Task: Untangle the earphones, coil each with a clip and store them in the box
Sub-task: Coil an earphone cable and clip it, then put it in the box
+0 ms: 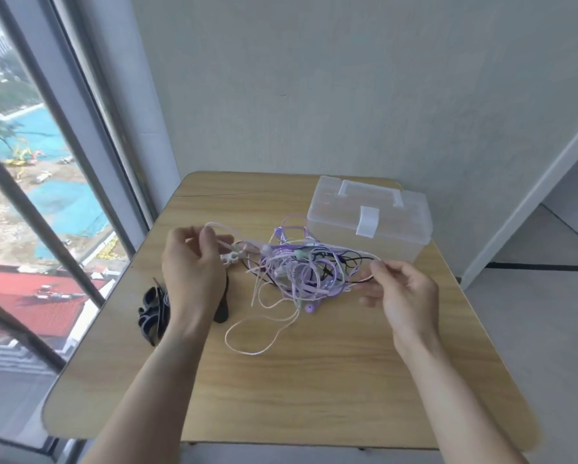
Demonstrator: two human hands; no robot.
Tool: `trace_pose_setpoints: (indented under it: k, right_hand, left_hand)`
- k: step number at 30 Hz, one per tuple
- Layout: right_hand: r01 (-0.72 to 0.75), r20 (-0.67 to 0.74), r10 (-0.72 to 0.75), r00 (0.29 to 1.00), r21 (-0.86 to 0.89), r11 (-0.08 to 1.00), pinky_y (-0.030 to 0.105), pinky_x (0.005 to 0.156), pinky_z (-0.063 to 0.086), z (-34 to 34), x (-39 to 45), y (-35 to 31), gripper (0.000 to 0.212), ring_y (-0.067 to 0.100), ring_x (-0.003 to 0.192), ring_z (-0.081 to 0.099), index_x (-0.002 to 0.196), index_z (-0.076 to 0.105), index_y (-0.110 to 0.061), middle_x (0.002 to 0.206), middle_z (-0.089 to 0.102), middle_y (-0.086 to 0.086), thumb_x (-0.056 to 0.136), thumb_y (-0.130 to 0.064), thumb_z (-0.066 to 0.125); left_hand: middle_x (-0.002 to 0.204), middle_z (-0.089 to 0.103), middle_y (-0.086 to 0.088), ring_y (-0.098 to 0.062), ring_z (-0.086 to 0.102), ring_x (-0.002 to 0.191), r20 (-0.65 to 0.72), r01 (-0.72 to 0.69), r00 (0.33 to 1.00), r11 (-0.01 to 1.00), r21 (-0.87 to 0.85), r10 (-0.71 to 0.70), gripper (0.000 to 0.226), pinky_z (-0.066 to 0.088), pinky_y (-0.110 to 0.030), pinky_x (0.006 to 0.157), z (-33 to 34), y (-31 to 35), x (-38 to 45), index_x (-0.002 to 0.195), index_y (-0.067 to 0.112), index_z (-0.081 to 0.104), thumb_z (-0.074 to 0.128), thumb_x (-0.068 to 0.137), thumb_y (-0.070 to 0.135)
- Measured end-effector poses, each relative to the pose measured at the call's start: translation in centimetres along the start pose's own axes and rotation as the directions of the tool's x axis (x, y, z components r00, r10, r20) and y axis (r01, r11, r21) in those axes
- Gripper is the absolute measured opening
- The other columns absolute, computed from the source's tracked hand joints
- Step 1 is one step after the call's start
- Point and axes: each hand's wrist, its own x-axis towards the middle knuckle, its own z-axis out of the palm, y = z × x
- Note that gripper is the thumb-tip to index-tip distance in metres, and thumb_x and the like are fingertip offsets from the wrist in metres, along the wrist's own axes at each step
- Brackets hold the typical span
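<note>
Fingers of left hand (193,262) and right hand (404,289) pinch tangled earphones (301,266) near box (371,222).

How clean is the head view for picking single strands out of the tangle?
Head view: soft all over, wide-angle bend at the window frame; the earphone tangle reads as overlapping strands, with thin ones blurring together; the right hand is slightly smeared, the left hand sharper; daylight is even, with no glare on the box.

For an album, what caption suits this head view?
Both hands, left and right, pull a tangle of earphones apart beside a closed clear box.
</note>
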Motion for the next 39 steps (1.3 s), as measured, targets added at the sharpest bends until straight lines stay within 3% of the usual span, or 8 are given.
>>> trace_pose_setpoints:
  k: [9,13,17,21,24,30,34,39]
  right_hand:
    - [-0.089,-0.067,0.087,0.994,-0.022,0.996,0.03,0.057,0.054,-1.6,1.3,-0.1,0.013,0.018,0.069,0.063,0.089,0.066,-0.013,0.088,0.069,0.009,0.092,0.0,0.064]
    - [0.275,-0.131,-0.321,0.938,-0.28,0.92,0.022,0.081,0.051,-0.3,-1.1,-0.7,0.028,0.011,0.094,0.063,0.098,0.062,-0.016,0.101,0.067,0.0,0.08,0.006,0.06]
    - [0.729,0.193,-0.711,0.676,-0.315,0.607,0.02,0.074,0.045,1.4,-4.6,-0.4,0.02,0.012,0.081,0.058,0.095,0.061,-0.008,0.09,0.061,0.004,0.078,0.002,0.061]
    - [0.739,0.507,-0.576,0.642,-0.209,0.64,0.012,0.073,0.04,3.4,-6.3,1.5,0.032,0.01,0.081,0.055,0.11,0.062,-0.013,0.095,0.058,-0.006,0.083,-0.022,0.076]
    - [0.645,0.516,-0.488,0.704,-0.175,0.744,0.016,0.067,0.038,3.9,-6.3,2.0,0.024,0.012,0.071,0.052,0.095,0.058,-0.017,0.082,0.055,-0.014,0.086,-0.029,0.076]
    - [0.44,0.509,-0.328,0.796,-0.114,0.891,0.037,0.059,0.051,3.4,-5.9,1.5,0.012,0.022,0.067,0.062,0.106,0.073,-0.025,0.09,0.076,-0.008,0.098,-0.023,0.065]
    - [0.332,0.407,-0.274,0.871,-0.076,0.94,0.034,0.065,0.058,2.9,-5.6,1.0,0.019,0.014,0.084,0.073,0.103,0.076,-0.019,0.092,0.078,-0.006,0.101,-0.02,0.057]
    - [0.216,0.304,-0.242,0.922,0.117,0.969,0.036,0.064,0.056,2.2,-4.5,0.1,0.027,0.021,0.081,0.068,0.084,0.065,-0.004,0.092,0.075,0.004,0.102,-0.021,0.054]
  left_hand:
    - [0.054,0.056,0.002,-0.024,0.052,0.055,0.081,0.266,0.964,0.924,-0.275,-0.254,0.021,0.042,-0.035,0.056,-0.9,0.9,0.5,0.08,0.013,0.06,0.057,0.099,0.02]
    - [0.054,0.054,-0.004,-0.021,0.052,0.052,0.303,0.212,0.941,0.96,-0.18,-0.151,0.013,0.044,-0.027,0.054,-0.5,1.9,-0.6,0.085,0.011,0.064,0.063,0.096,0.018]
    - [0.054,0.054,-0.002,-0.02,0.051,0.052,0.501,0.184,0.863,0.966,-0.183,-0.069,0.011,0.05,-0.028,0.059,-0.2,2.7,-1.9,0.09,0.004,0.063,0.061,0.097,0.013]
    - [0.067,0.062,-0.011,-0.025,0.057,0.061,0.721,0.197,0.693,0.961,-0.193,0.003,0.016,0.052,-0.031,0.065,-0.1,3.5,-3.5,0.092,0.002,0.062,0.061,0.097,0.017]
    - [0.08,0.069,-0.015,-0.026,0.063,0.068,0.795,0.217,0.606,0.961,-0.17,0.004,0.022,0.053,-0.032,0.07,-0.1,3.3,-4.2,0.1,-0.004,0.063,0.063,0.094,0.017]
    - [0.089,0.075,-0.018,-0.028,0.072,0.078,0.702,0.262,0.711,0.939,-0.224,-0.031,0.013,0.06,-0.034,0.074,0.3,2.8,-4.8,0.106,0.003,0.067,0.065,0.093,0.004]
    - [0.088,0.074,0.003,-0.018,0.069,0.083,0.441,-0.064,0.896,0.998,0.002,0.056,0.011,0.055,-0.031,0.075,1.3,1.4,-4.5,0.092,0.019,0.067,0.068,0.09,0.008]
    - [0.117,0.06,0.013,-0.002,0.057,0.105,0.484,-0.267,0.853,0.96,0.086,0.194,0.036,0.048,-0.02,0.086,1.3,0.3,-4.4,0.115,0.03,0.053,0.071,0.087,0.014]
